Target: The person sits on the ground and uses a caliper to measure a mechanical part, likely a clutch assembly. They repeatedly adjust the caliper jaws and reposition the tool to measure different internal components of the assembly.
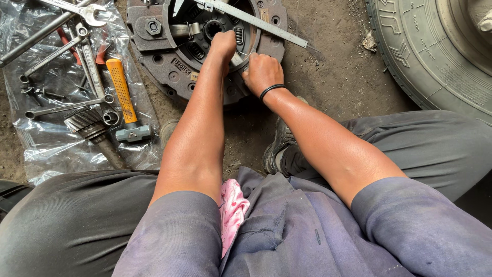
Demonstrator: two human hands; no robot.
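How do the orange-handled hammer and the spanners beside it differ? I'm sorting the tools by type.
The hammer has a thick orange grip and a blocky grey head; the spanners are thin bare metal throughout. The hammer is a single tool lying nearly straight up the picture; the spanners are several, crossing at angles. Both lie on the clear plastic sheet, untouched by either hand.

Wearing a faded, dusty blue-grey shirt with short sleeves ending above the elbows, plus dark grey trousers. Sporting a thin black band around the wrist of the right hand [262, 72], and a worn dark shoe. Leaving both forearms and the left hand [223, 43] bare.
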